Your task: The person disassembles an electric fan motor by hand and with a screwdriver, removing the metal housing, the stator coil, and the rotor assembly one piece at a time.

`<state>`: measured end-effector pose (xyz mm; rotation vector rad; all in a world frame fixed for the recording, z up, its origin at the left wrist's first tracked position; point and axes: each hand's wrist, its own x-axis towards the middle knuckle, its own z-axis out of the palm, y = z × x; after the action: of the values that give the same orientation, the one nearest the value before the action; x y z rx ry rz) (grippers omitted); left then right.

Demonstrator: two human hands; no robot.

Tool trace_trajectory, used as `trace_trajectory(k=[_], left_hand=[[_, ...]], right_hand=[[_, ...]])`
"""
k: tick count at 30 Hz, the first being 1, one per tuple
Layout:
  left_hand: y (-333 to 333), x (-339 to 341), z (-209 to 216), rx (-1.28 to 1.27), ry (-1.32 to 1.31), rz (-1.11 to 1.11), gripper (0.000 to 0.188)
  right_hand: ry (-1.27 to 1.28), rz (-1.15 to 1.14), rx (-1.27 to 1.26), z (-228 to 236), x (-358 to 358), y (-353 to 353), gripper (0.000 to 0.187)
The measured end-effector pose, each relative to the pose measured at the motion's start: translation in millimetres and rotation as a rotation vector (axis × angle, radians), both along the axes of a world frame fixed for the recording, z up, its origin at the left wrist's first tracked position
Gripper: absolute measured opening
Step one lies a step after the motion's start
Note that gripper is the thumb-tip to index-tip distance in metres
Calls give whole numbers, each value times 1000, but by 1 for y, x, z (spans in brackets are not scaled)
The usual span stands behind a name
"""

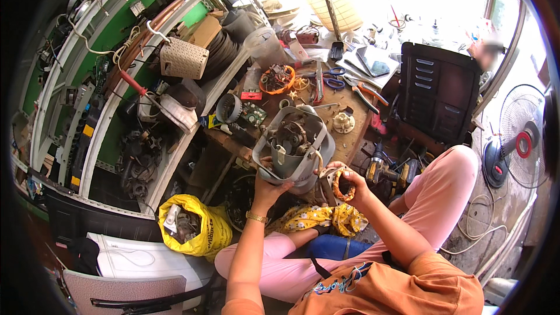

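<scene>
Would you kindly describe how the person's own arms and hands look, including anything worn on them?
The left hand and right hand are both ungloved. A gold-coloured band circles the left wrist, too small here to tell watch from bracelet; nothing shows on the right wrist. The short sleeves are orange.

Hides fingers of the left hand behind the grey plastic housing, crops the orange shirt at the lower edge, leaves bits in the orange basket too small to tell.
</scene>
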<state>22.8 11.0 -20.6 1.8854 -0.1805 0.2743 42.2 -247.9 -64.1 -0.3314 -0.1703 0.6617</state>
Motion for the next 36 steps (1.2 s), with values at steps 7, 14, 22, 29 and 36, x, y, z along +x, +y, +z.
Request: trace_trajectory(k=[7, 14, 22, 29, 36], left_hand=[[-26, -14, 12, -146, 12, 20, 66], [-35, -34, 21, -47, 70, 29, 58], [-7, -61, 12, -428, 222, -143, 47], [4, -37, 24, -419, 277, -14, 47], [10, -17, 2, -520, 345, -37, 57]], right_hand=[[276, 227, 189, -12, -2, -3, 48], [550, 129, 282, -13, -2, -1, 48], [479, 126, 268, -30, 15, -9, 53], [227, -20, 130, -14, 9, -27, 48], [47, -63, 42, -11, 12, -37, 43]])
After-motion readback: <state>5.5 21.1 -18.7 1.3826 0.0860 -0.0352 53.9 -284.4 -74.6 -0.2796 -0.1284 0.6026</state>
